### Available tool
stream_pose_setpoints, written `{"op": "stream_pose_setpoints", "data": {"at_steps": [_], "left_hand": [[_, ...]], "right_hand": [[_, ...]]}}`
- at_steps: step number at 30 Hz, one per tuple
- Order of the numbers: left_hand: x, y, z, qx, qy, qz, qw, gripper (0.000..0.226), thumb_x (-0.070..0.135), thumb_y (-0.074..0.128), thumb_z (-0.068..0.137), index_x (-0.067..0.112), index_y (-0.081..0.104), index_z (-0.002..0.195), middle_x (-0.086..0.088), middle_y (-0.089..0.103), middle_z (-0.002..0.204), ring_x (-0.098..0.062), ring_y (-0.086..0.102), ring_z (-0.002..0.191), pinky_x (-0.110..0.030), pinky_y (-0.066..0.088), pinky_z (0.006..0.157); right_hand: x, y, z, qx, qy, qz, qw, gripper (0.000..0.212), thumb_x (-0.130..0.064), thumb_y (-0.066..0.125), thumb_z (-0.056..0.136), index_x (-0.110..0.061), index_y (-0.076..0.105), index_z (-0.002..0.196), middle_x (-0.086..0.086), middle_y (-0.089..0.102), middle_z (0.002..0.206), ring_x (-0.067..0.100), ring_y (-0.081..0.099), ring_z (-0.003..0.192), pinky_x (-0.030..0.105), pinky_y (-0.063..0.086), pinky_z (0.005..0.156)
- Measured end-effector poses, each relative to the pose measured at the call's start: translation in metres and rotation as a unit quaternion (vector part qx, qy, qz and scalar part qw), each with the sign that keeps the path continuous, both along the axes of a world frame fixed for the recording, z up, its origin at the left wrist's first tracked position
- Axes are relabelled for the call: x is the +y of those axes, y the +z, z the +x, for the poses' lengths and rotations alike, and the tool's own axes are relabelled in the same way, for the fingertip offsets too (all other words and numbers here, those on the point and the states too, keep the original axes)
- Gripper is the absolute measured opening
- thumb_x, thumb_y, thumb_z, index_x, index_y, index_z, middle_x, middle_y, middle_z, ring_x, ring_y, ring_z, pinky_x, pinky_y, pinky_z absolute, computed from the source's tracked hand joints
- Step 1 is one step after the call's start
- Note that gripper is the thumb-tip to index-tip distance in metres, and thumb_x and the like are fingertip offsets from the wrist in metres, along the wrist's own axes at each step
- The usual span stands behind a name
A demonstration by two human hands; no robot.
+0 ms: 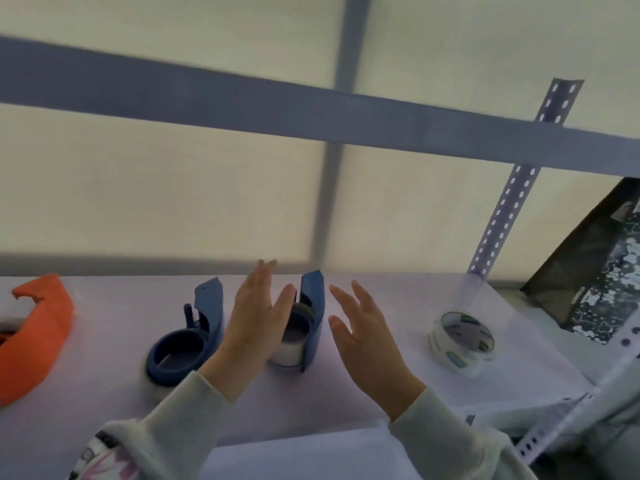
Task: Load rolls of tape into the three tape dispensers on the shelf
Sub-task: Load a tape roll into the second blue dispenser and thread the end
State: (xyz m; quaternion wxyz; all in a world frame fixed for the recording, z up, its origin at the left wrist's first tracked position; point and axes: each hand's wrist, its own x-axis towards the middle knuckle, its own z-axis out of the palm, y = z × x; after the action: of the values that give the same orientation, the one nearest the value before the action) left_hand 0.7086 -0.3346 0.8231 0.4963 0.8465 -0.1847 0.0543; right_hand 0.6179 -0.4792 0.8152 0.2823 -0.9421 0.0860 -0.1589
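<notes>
On the shelf [104, 393], both hands are spread and empty: the left hand [258, 317] and right hand [363, 337] flank a blue dispenser [311, 317] holding a roll. A spare tape roll [462, 341] lies well right; another blue dispenser [187, 341] and an orange dispenser [38, 334] sit left.

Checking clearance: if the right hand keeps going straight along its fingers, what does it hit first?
Probably nothing on the shelf: the right hand points up and away, just right of the blue dispenser, toward the pale back panel. Depth is unclear.
</notes>
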Motion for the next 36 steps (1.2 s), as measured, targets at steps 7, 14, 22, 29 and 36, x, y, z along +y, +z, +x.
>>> {"op": "stream_pose_setpoints", "data": {"at_steps": [7, 14, 22, 29, 36], "left_hand": [[-0.026, -0.023, -0.018, 0.179, 0.044, 0.004, 0.983, 0.044, 0.028, 0.041, 0.097, 0.015, 0.038, 0.138, -0.003, 0.052, 0.130, -0.020, 0.049, 0.115, -0.033, 0.041, 0.097], [-0.058, -0.028, -0.047, 0.150, -0.005, -0.027, 0.988, 0.025, 0.014, 0.043, 0.095, 0.026, 0.047, 0.117, -0.001, 0.061, 0.111, -0.012, 0.054, 0.091, -0.021, 0.040, 0.079], [-0.064, 0.008, -0.060, 0.001, 0.052, -0.079, 0.996, 0.048, 0.027, 0.044, 0.096, 0.021, 0.035, 0.143, 0.008, 0.040, 0.145, -0.007, 0.036, 0.133, -0.027, 0.029, 0.111], [-0.148, 0.019, -0.113, 0.177, -0.176, -0.226, 0.942, 0.023, 0.028, 0.048, 0.095, 0.034, 0.053, 0.116, 0.016, 0.056, 0.112, 0.008, 0.052, 0.099, -0.013, 0.037, 0.085], [-0.198, -0.015, -0.131, 0.282, -0.193, -0.104, 0.934, 0.013, 0.035, 0.049, 0.094, 0.028, 0.054, 0.084, 0.001, 0.061, 0.091, -0.018, 0.057, 0.088, -0.038, 0.047, 0.084]], "right_hand": [[0.003, -0.012, 0.008, 0.027, 0.093, 0.077, 0.992, 0.025, -0.036, 0.055, 0.094, -0.026, 0.058, 0.116, -0.008, 0.006, 0.163, 0.014, 0.036, 0.139, 0.021, 0.036, 0.100], [-0.044, -0.015, -0.002, -0.024, 0.053, 0.114, 0.992, 0.021, -0.005, 0.050, 0.091, -0.014, 0.063, 0.104, -0.004, 0.042, 0.144, 0.017, 0.045, 0.131, 0.022, 0.039, 0.103], [-0.077, 0.000, -0.027, -0.120, -0.008, 0.171, 0.978, 0.035, -0.025, 0.052, 0.098, -0.031, 0.054, 0.132, -0.008, 0.042, 0.147, 0.006, 0.036, 0.136, 0.025, 0.029, 0.111], [-0.160, -0.001, -0.063, -0.159, -0.212, 0.255, 0.930, 0.036, -0.021, 0.045, 0.098, -0.026, 0.052, 0.133, 0.003, 0.042, 0.149, 0.020, 0.035, 0.138, 0.044, 0.031, 0.114], [-0.194, -0.011, -0.081, -0.052, -0.197, 0.307, 0.930, 0.037, -0.018, 0.051, 0.097, -0.020, 0.051, 0.134, 0.005, 0.052, 0.136, 0.021, 0.050, 0.119, 0.033, 0.042, 0.094]]}}
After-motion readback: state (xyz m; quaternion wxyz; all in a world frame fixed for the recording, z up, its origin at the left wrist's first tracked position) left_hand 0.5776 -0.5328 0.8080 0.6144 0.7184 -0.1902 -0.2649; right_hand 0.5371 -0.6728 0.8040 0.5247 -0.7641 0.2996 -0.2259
